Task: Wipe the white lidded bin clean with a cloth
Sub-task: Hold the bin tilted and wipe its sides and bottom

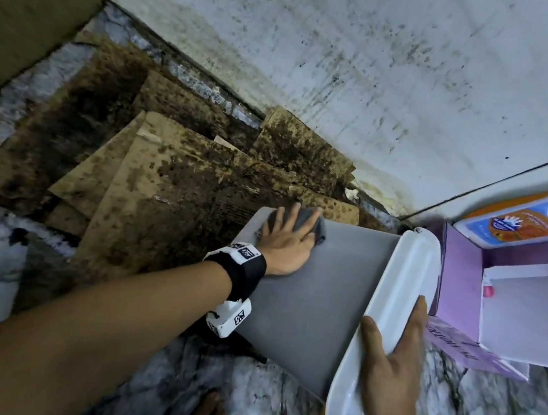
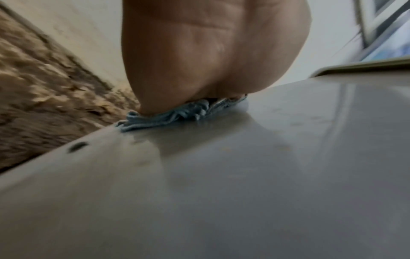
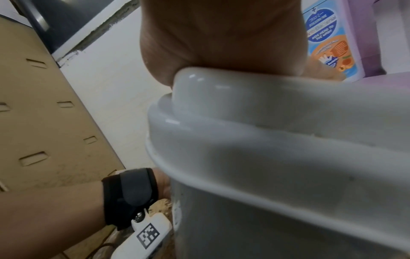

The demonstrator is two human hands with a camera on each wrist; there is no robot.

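Wiping step: flat left hand [image 1: 287, 243] presses cloth [image 1: 318, 228] on bin [image 1: 318, 281]; right hand [image 1: 391, 366] clasps lid [image 1: 405, 278]. Next, sweep toward lower right.

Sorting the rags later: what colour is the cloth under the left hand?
Grey-blue cloth, seen best from the left wrist.

Head looks down; blurry wrist views hug the bin [image 1: 309, 298], seemingly.

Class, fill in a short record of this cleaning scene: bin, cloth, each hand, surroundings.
bin: white lidded bin, tipped over, base toward the wall
cloth: grey-blue cloth, flat on the bin's side near its base
left hand: left hand, fingers spread, presses the cloth
right hand: right hand, grips the lid
surroundings: stained cardboard; purple box
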